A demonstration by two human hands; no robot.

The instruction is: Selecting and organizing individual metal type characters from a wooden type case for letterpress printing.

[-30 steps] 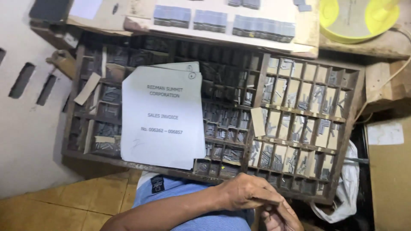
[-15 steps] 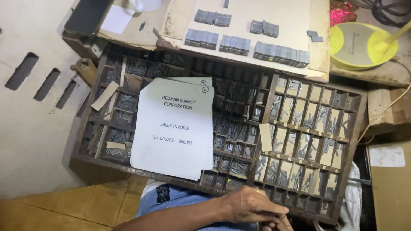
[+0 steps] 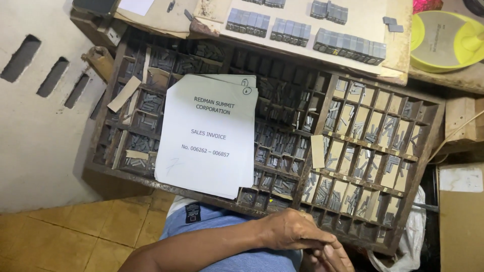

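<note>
the left hand (image 3: 295,231) lies curled over the right hand (image 3: 330,257), grip unclear, just below the wooden type tray (image 3: 428,151).

White sheets of paper with black print (image 3: 206,136) lie on a dark brown wooden tray of many small compartments (image 3: 428,151), with grey metal type pieces (image 3: 348,45) lined up on a pale cream board (image 3: 363,20). A yellow round plastic lid (image 3: 446,40) glows top right, blue striped cloth (image 3: 222,221) sits below, and an ochre tiled floor (image 3: 65,236) shows at left.
</note>
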